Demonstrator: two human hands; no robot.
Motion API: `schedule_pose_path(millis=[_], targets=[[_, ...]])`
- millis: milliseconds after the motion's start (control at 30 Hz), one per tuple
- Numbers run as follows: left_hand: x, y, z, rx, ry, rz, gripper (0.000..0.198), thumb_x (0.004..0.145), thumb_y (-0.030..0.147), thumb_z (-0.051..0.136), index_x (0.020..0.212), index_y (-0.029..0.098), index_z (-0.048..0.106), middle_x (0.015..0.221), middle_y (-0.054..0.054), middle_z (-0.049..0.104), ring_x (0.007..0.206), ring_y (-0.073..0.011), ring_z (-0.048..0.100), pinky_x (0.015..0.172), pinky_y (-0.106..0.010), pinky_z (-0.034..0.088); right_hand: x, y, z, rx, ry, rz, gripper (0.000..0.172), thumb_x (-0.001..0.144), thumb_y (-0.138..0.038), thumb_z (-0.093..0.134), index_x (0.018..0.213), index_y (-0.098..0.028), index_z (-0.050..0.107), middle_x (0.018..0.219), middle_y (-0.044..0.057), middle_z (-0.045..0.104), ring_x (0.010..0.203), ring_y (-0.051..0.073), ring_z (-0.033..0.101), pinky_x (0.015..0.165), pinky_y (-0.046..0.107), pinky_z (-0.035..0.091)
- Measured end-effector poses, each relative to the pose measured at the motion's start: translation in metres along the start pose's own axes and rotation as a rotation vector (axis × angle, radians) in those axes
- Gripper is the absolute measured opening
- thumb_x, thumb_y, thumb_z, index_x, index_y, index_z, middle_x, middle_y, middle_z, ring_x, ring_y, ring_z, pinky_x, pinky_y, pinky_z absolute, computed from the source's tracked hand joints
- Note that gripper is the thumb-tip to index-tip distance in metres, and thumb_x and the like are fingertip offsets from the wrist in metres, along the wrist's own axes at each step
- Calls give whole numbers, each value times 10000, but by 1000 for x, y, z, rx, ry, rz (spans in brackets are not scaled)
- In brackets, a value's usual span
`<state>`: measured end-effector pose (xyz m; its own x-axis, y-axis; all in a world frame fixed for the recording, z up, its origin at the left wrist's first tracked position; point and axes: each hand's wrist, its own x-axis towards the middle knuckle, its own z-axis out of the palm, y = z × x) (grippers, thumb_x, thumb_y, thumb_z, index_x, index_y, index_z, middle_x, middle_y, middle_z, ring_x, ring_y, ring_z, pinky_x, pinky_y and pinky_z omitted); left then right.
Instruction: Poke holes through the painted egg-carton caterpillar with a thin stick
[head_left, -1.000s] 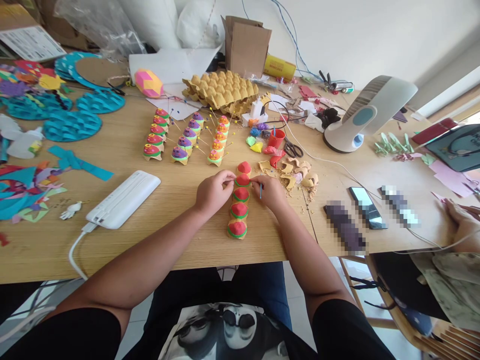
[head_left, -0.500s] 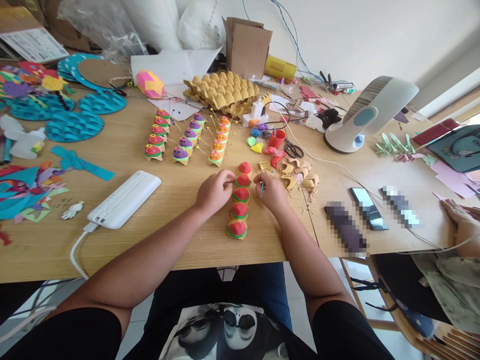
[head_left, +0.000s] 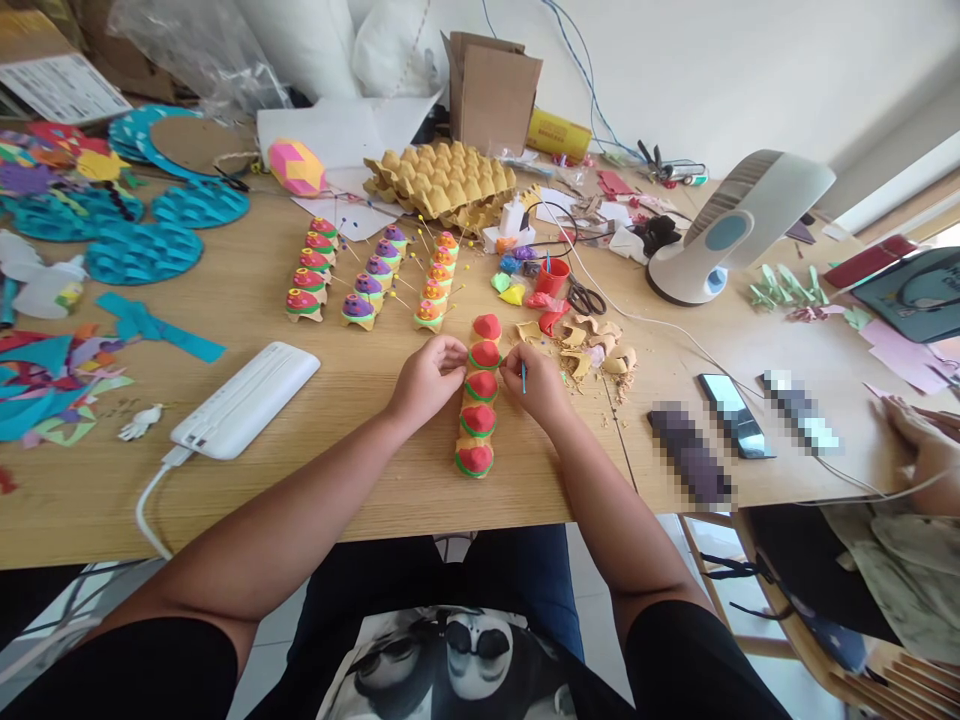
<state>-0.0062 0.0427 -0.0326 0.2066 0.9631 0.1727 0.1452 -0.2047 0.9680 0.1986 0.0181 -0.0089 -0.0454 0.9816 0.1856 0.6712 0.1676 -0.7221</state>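
A strip of egg carton (head_left: 478, 409) lies lengthwise on the table before me, its cups topped with red clay and ringed with green. My left hand (head_left: 431, 382) is closed, thumb and fingers pinched at the strip's left side near the second cup from the far end. Opposite it, my right hand (head_left: 534, 385) keeps a thin blue stick (head_left: 523, 376) between its curled fingers, fingertips against the strip's right edge. Beyond stand finished-looking strips in red (head_left: 307, 270), purple (head_left: 375, 276) and orange (head_left: 436, 282), with ball-headed pins stuck in them.
Carton scraps (head_left: 592, 350), scissors (head_left: 586, 297) and a red cup (head_left: 552, 276) are to the right. A white power bank (head_left: 247, 400) lies left. A fan (head_left: 739, 230), a phone (head_left: 735, 415) and another person's hands (head_left: 915, 440) are further right. Egg trays (head_left: 442, 180) sit behind.
My right hand has shifted slightly left, bringing its fingertips closer to the strip. The far end of the strip has moved slightly away from me. My left hand stays at its side.
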Motion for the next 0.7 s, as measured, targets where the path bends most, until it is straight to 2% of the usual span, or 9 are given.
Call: schedule_pose_path(millis=[100, 200, 367, 500, 700], targets=[[2, 0, 2, -122, 30, -34, 275, 756, 214, 708, 997, 198, 575, 1021, -50, 724, 989, -194, 713, 910, -327, 547, 0, -1, 0, 98, 18, 13, 113, 800, -238, 596, 760, -230, 491, 797, 11, 687, 677, 148, 559, 662, 275, 412], [4, 3, 2, -251, 43, -154, 371, 716, 223, 746, 1033, 200, 554, 966, -28, 720, 976, -193, 705, 921, -342, 536, -1, -4, 0, 198, 32, 29, 145, 802, -247, 608, 744, -236, 476, 814, 12, 690, 707, 151, 582, 678, 283, 435], [4, 11, -1, -528, 6, -368, 502, 644, 188, 806, 1072, 210, 545, 878, 22, 706, 842, -149, 689, 813, -293, 533, -3, -12, -1, 577, 31, 126, 237, 786, -323, 694, 754, -242, 473, 821, -5, 666, 656, 123, 543, 628, 274, 429], [3, 16, -4, -650, -57, -425, 484, 663, 174, 829, 1071, 223, 572, 917, 26, 720, 809, -133, 685, 715, -248, 521, -4, -18, -4, 811, 1, 175, 326, 736, -390, 786, 792, -240, 503, 810, -29, 636, 661, 104, 534, 631, 256, 428], [1, 20, -6, -779, -112, -447, 446, 679, 134, 841, 1047, 220, 605, 929, 22, 746, 783, -124, 702, 667, -224, 538, -5, -23, -8, 1107, -64, 290, 384, 692, -377, 821, 834, -243, 490, 849, -57, 623, 658, 72, 527, 608, 210, 412]])
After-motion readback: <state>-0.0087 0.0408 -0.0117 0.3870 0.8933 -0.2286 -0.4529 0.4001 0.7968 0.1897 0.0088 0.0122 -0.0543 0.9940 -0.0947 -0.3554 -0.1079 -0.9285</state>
